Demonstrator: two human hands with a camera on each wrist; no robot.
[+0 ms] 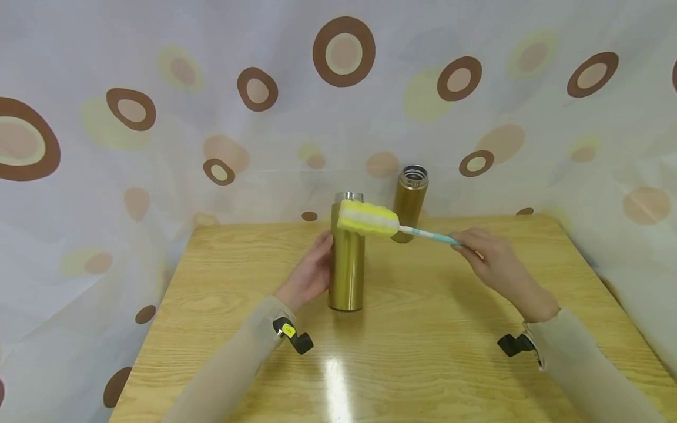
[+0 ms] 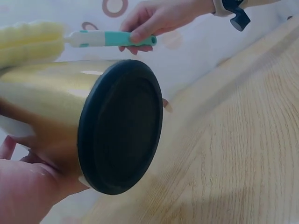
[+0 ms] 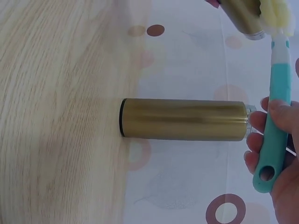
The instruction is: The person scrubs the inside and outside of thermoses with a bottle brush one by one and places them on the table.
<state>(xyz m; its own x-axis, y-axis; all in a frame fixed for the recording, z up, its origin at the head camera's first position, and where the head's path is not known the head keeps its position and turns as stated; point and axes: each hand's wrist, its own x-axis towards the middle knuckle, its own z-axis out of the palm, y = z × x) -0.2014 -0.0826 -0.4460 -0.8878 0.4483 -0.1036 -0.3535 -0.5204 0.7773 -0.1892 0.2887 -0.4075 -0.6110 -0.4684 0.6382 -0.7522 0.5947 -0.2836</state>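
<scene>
The left hand holds a gold flask by its side, about mid-height. Its fingers are spread as wide as the flask's body and appear to curl round the back, though the flask hides most of them from the head view and the left wrist view catches only part of the hand. The flask is roughly upright over the desk, left of the right hand, its steel neck at the top. The left wrist view shows its whole dark base, raised clear of the wood.

The right hand pinches the handle of a brush. Its fingers are closed down to the handle's thickness: in the right wrist view the thumb lies along the near face and the other fingers bend behind. The green end with its round hole juts out past the grip.

The brush points left, nearly level. Its yellow and white sponge head crosses in front of the flask's upper body, outside the mouth; whether the two touch cannot be told.

A second flask, also gold, stands upright near the desk's back edge, between the hands, its mouth showing a steel rim. A patterned sheet hangs behind.
</scene>
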